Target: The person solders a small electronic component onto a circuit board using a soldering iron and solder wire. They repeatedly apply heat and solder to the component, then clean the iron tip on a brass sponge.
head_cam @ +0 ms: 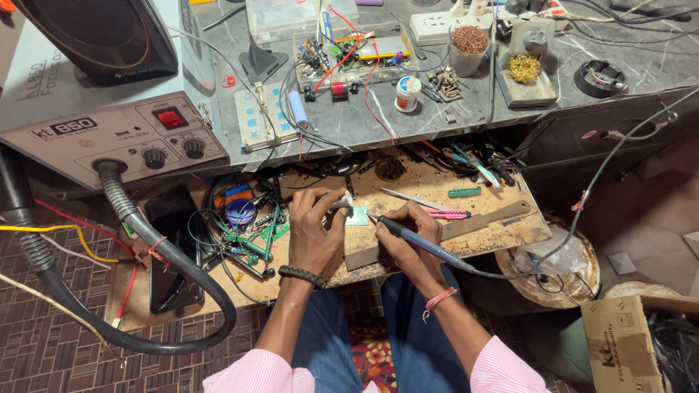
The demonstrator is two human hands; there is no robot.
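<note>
My left hand grips a small metal tool, likely tweezers, pressed against a small green circuit board on a worn wooden pull-out board. My right hand holds a dark soldering iron like a pen, its tip touching the green board's right edge. The iron's black cable runs off to the right. A braided band sits on my left wrist, a pink thread on my right.
A grey rework station with knobs and a thick ribbed hose stands at left. Tangled wires and green boards lie left of my hands. Pink cutter, tweezers, brass wool, flux tub and cardboard box lie around.
</note>
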